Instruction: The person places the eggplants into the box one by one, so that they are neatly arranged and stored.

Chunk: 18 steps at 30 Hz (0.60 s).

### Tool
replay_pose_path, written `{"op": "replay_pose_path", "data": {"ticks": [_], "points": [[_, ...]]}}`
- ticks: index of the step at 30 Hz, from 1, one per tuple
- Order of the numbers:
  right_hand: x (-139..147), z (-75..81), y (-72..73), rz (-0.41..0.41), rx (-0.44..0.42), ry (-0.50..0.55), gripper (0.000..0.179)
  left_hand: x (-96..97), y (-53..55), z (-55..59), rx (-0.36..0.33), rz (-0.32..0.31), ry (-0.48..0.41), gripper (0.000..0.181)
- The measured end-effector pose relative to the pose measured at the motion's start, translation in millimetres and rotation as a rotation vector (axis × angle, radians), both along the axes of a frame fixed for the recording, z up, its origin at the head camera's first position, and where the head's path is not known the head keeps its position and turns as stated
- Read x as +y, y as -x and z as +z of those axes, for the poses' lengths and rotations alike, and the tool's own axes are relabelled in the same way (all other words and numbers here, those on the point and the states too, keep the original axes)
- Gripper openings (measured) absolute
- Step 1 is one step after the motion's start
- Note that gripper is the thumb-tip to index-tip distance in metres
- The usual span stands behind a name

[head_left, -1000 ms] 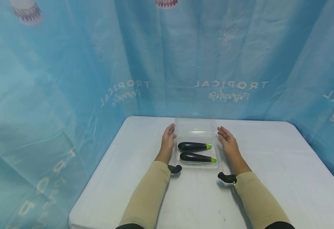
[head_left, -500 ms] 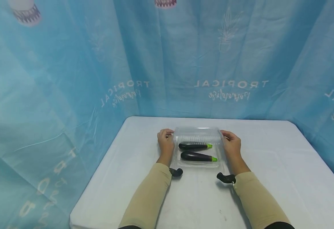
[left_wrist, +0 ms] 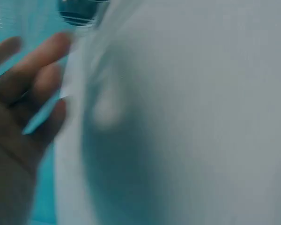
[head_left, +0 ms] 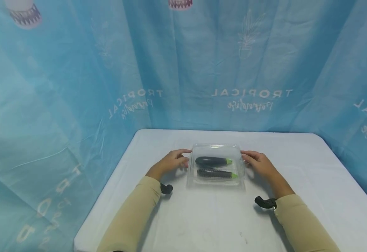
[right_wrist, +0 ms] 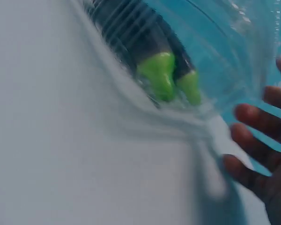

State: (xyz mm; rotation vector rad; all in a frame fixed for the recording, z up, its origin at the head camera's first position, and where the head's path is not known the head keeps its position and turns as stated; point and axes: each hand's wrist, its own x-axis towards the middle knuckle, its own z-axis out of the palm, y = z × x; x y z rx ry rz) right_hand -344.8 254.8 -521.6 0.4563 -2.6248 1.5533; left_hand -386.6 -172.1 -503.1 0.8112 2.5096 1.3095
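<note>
A clear plastic clamshell box [head_left: 214,151] sits on the table with its ribbed lid down over two dark eggplants. The far eggplant [head_left: 211,161] and the near eggplant [head_left: 214,173] lie side by side, green stem ends [right_wrist: 160,75] pointing right. My left hand [head_left: 170,161] is at the box's left side, its fingers spread loosely and a fingertip close to the edge. On the other side, my right hand [head_left: 260,163] has its fingers extended toward the box's right edge. Whether the fingertips touch the plastic, I cannot tell. Both wrist views show the fingers apart, holding nothing.
A white cloth covers the table [head_left: 214,224], whose rounded far corners show. Behind it and along the left hangs a blue printed curtain [head_left: 183,70]. A black wrist mount [head_left: 166,189] juts from the left sleeve, another mount [head_left: 265,202] from the right.
The clear lid, standing up at the back a second ago, has come forward and down over the eggplants. Both hands, which held its sides, have let go and the forearms have swung outward.
</note>
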Motion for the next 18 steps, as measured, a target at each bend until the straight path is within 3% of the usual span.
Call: {"op": "replay_pose_path", "data": {"ticks": [3,7,13,18], "points": [[12,9.6,-4.8,0.17,-0.115,-0.026,0.052,-5.6,-6.5,16.8,-0.213,-0.14,0.057,0.071],[15,14.8,-13.5,0.338,-0.257,-0.041,0.069,-7.8,-9.1,21.6,-0.381,-0.214,0.032,0.094],[4,15.8,-22.1,0.425,-0.376,-0.007,0.113,-8.8,-11.1,14.2,-0.406,-0.274,-0.018,0.109],[2,16.0,-24.8,0.417,-0.407,0.021,0.118,-3.9,-15.0,9.8,-0.445,-0.313,-0.053,0.113]]}}
